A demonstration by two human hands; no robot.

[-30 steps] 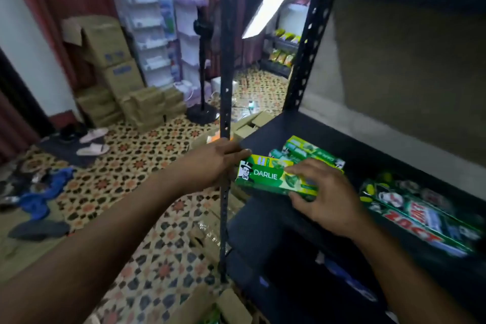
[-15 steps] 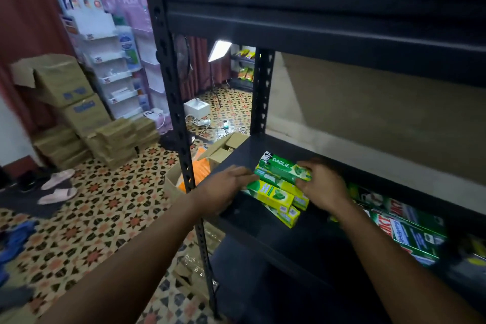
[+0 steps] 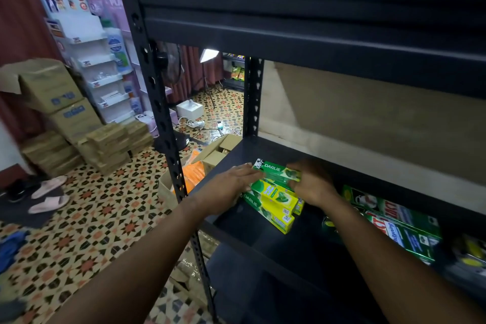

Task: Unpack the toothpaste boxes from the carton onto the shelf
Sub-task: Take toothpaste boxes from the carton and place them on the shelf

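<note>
**Two hands steadying toothpaste boxes on a dark shelf**

At far left, brown cartons (image 3: 60,102) are sitting stacked on the patterned floor. An open carton (image 3: 210,151) showing orange packets is standing just behind the shelf post (image 3: 160,113). The left hand (image 3: 231,187) is pressing fairly straight fingers against a small stack of toothpaste boxes (image 3: 273,200) near the shelf's (image 3: 236,155) front edge. The right hand (image 3: 313,187) is curling its fingers over the top Darlie box (image 3: 276,169). Shelf board is showing behind the stack. Other green boxes (image 3: 394,218) are lying further right.
</note>
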